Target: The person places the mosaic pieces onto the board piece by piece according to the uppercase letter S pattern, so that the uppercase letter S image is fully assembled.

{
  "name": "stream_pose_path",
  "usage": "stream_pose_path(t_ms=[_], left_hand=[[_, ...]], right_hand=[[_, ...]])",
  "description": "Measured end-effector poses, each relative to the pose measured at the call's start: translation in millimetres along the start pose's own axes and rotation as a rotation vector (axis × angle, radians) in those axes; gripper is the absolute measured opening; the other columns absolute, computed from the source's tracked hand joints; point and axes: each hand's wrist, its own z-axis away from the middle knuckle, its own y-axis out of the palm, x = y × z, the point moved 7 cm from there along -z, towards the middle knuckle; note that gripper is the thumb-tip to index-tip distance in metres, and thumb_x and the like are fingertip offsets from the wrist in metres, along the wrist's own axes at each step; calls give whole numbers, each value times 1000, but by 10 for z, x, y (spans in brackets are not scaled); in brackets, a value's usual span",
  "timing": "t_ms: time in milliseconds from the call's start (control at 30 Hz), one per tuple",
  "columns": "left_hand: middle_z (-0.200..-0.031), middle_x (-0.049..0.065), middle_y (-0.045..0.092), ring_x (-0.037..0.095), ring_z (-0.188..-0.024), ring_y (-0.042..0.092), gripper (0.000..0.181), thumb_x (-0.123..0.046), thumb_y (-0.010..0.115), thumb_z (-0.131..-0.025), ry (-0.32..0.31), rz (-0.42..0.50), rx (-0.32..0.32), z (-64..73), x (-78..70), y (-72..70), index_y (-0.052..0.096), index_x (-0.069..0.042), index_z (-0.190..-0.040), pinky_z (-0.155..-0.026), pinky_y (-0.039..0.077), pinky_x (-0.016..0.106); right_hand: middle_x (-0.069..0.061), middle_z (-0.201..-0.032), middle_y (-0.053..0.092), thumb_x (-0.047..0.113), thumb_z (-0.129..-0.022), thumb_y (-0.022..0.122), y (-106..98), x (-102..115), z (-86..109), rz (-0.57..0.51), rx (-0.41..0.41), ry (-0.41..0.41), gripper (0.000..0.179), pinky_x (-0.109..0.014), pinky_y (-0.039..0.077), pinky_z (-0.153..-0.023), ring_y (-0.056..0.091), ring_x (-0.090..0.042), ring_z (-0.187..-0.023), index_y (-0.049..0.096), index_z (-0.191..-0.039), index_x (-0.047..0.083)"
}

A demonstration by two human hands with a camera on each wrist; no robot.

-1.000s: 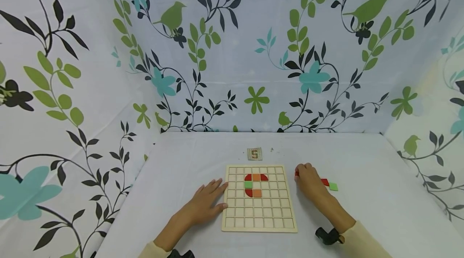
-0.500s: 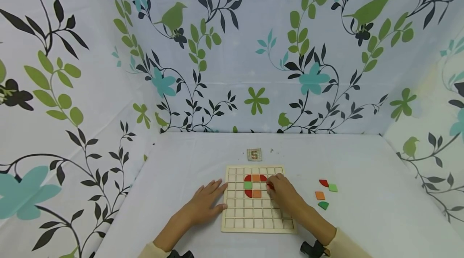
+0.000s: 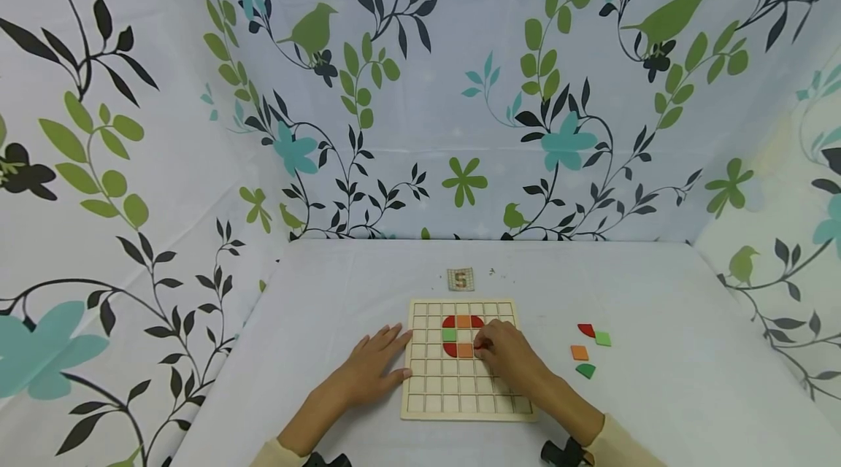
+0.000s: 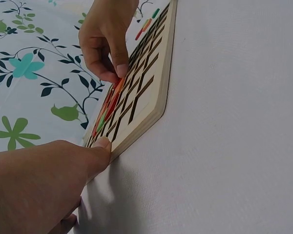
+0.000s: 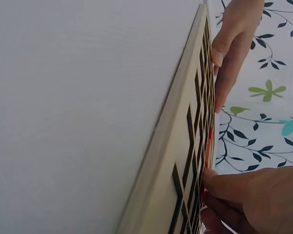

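A wooden grid board (image 3: 469, 417) lies flat on the white table. Set in its upper cells are red quarter-round tiles (image 3: 450, 349), orange square tiles (image 3: 463, 322) and a light green tile (image 3: 450, 335). My left hand (image 3: 376, 365) rests along the board's left edge with fingers spread and thumb touching the rim. Over the grid, my right hand (image 3: 509, 350) pinches a small red tile (image 5: 205, 195) just right of the lower orange tile. The fingers hide most of that red tile, and its fingertips are right at the cells.
Right of the board lie a loose red tile (image 3: 585, 329), a light green square (image 3: 602, 338), an orange square (image 3: 580, 352) and a dark green quarter-round (image 3: 586, 371). Behind the board is a small patterned card (image 3: 461, 279). A printed cloth (image 3: 394, 182) backs the table.
My right hand has carried the red tile left from beside the loose tiles to the board, then slightly down and left. My left hand stays at the edge.
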Motion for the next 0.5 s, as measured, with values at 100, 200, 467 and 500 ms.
stream_pose_path(t_ms=[100, 200, 467, 500], left_hand=[[-172, 15, 31, 42, -159, 26, 72, -53, 58, -106, -2, 0, 1, -1, 2, 4, 38, -17, -165, -124, 21, 70], [-172, 15, 31, 43, -159, 26, 71, -52, 58, -106, -2, 4, 3, 5, -5, -1, 39, -16, -165, -124, 21, 71], [-172, 16, 32, 43, -159, 27, 71, -50, 59, -106, 1, 7, -2, 8, -21, -9, 39, -14, -164, -124, 21, 72], [-172, 16, 32, 43, -159, 27, 71, -51, 59, -106, 0, 3, -3, 6, -20, -6, 39, -15, -164, -124, 22, 71]], right_hand=[[6, -97, 66, 10, -94, 80, -9, 18, 18, 6, 10, -22, 9, -36, 54, -85, 58, -12, -93, 74, -92, 16], [4, -99, 67, 9, -95, 78, -4, 37, 36, 6, 36, -64, 6, -36, 57, -85, 62, -14, -94, 74, -95, 12], [1, -102, 67, 5, -97, 75, 1, 31, 55, -13, 61, -105, 5, -33, 57, -83, 62, -13, -94, 73, -99, 10], [1, -102, 67, 5, -97, 75, 2, 27, 56, -13, 61, -101, 6, -33, 57, -83, 61, -13, -95, 73, -99, 10]])
